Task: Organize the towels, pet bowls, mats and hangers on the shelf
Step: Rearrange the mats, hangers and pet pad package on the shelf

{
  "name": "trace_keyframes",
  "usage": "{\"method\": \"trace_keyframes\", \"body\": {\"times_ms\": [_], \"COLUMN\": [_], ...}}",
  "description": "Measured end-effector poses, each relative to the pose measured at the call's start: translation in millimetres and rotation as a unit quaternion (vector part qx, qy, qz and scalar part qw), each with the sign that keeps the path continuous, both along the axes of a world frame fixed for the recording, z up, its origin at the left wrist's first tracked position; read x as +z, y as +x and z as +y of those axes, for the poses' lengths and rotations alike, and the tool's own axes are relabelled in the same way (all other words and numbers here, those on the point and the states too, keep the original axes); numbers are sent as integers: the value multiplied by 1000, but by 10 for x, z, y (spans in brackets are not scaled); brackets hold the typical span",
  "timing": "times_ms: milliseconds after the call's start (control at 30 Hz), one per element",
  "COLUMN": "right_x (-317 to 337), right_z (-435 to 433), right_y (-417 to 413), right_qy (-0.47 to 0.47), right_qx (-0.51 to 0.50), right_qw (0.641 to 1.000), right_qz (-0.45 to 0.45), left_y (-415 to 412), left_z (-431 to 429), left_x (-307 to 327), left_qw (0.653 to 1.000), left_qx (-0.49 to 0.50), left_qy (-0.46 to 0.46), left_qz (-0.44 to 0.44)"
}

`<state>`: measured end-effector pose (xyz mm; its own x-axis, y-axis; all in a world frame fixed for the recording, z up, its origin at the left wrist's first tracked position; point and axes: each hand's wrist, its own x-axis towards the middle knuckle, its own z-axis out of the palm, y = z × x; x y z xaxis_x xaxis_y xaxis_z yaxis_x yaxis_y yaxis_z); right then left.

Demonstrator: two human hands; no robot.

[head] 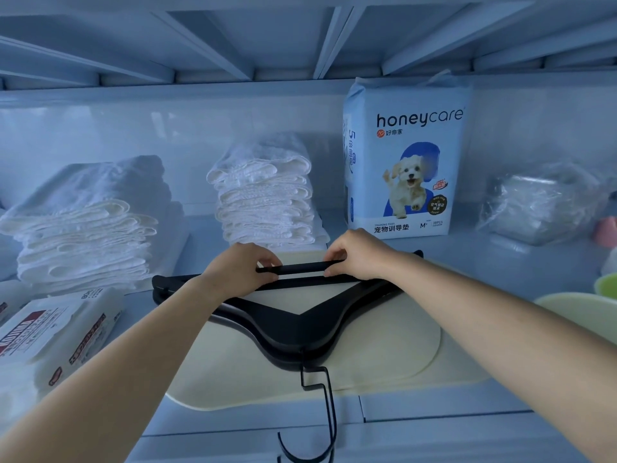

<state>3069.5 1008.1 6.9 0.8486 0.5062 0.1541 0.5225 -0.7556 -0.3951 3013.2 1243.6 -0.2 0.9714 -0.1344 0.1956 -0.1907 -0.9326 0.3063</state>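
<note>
Black hangers (pixel 300 325) lie stacked on cream mats (pixel 384 359) in the middle of the shelf, hooks pointing toward me over the front edge. My left hand (pixel 240 269) and my right hand (pixel 357 252) each grip one end of the top hanger's crossbar (pixel 300 268). Two stacks of folded white towels sit behind: one at the left (pixel 83 228), one in the middle (pixel 267 198). A pale green pet bowl (pixel 581 312) shows at the right edge.
A honeycare pad pack (pixel 400 158) stands upright at the back right. A clear plastic bag (pixel 541 205) lies further right, with pink and green items at the edge. Wrapped packs (pixel 50 332) lie at the front left. Another shelf hangs close overhead.
</note>
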Motion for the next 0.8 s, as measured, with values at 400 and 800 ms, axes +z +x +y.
{"method": "trace_keyframes", "body": {"times_ms": [400, 800], "right_x": [-15, 2], "right_z": [28, 1], "right_y": [-102, -188], "right_qy": [-4, 0], "right_qx": [15, 29], "right_qw": [1000, 999], "right_qz": [-11, -18], "left_y": [-94, -143], "left_z": [-132, -172], "left_x": [-11, -27], "left_qw": [1000, 1000], "left_qx": [-22, -15], "left_qy": [15, 10], "left_qz": [3, -7]}}
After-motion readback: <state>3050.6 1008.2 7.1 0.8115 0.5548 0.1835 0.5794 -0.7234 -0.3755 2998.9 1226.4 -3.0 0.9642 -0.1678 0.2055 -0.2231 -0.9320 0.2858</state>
